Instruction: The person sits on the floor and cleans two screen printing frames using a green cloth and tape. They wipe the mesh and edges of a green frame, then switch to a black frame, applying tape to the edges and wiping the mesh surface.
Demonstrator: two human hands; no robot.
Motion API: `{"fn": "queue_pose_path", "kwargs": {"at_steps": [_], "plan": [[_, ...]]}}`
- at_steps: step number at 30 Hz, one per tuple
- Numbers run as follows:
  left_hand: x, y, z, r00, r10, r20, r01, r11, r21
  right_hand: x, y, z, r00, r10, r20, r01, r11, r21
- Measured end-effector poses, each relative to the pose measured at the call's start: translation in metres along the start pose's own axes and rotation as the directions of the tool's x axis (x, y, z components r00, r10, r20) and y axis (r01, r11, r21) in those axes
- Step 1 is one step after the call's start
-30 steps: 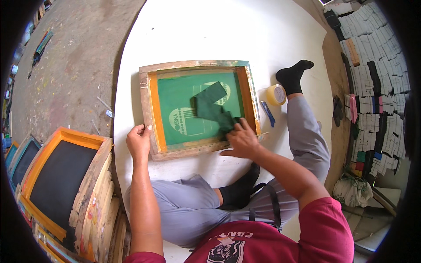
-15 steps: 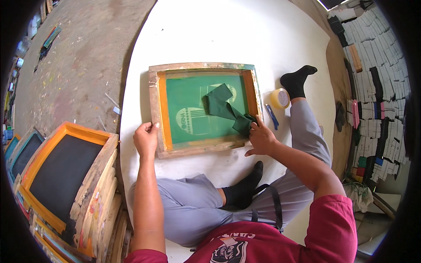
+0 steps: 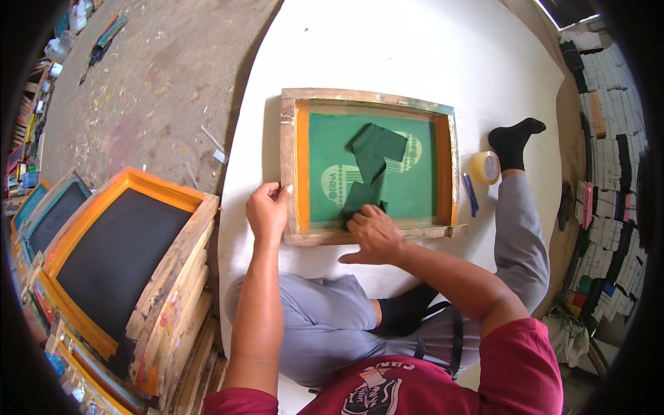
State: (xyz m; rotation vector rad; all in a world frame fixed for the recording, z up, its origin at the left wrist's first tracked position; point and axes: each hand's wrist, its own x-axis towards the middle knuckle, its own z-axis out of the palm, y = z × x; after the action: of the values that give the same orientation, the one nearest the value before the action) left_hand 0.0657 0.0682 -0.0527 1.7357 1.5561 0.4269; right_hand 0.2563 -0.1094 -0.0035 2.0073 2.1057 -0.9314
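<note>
The dark green cloth point(image 3: 380, 142) lies on the green mesh point(image 3: 418, 190), its near end under the right hand's fingers and its folded far end stretching ahead of them. The right hand point(image 3: 375, 235) seems to be grasping that near end, curled over it, though its underside is hidden. Only that end is under control; the loose length could crease, double over or trail unevenly, because nothing pins it. Pressing hard through one bunched spot might strain the mesh or scuff the pale pattern point(image 3: 335, 183) just left of these fingers.

Around the mesh, the wooden frame point(image 3: 288, 138) rests on a white sheet point(image 3: 366, 48). The left hand point(image 3: 268, 209) grips its left rail near the lower corner, thumb uppermost. With the right rail unheld, a sideways push could pivot the frame about those left fingers.

Beyond the right fingers, past that rail, lie a blue cutter point(image 3: 471, 195) and a tape roll point(image 3: 485, 168); a swinging frame could bump the cutter, the nearer one.
</note>
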Motion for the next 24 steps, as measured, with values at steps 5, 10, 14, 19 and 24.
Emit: {"fn": "queue_pose_path", "kwargs": {"at_steps": [5, 10, 14, 19, 24], "plan": [[-0.002, 0.005, -0.001, 1.000, -0.012, -0.006, 0.012, 1.000, 0.009, 0.037, -0.031, 0.019, 0.964, -0.127, -0.236, 0.152, 0.984, 0.092], [-0.001, 0.013, -0.001, 1.000, -0.020, 0.002, 0.019, 0.999, 0.034, 0.063, -0.061, 0.020, 0.954, -0.137, -0.267, 0.182, 0.972, 0.151], [0.002, 0.007, -0.006, 0.993, -0.091, 0.077, 0.092, 0.996, -0.004, 0.053, -0.042, 0.020, 0.929, -0.216, -0.300, 0.259, 0.959, 0.113], [0.001, 0.006, -0.002, 0.998, -0.050, 0.023, 0.051, 0.998, -0.024, 0.054, -0.051, 0.009, 0.976, -0.160, -0.145, 0.169, 0.984, 0.049], [0.004, -0.002, 0.002, 1.000, -0.001, -0.002, 0.001, 0.998, -0.057, 0.054, -0.056, 0.007, 0.994, -0.106, -0.040, 0.108, 0.992, 0.066]]}}
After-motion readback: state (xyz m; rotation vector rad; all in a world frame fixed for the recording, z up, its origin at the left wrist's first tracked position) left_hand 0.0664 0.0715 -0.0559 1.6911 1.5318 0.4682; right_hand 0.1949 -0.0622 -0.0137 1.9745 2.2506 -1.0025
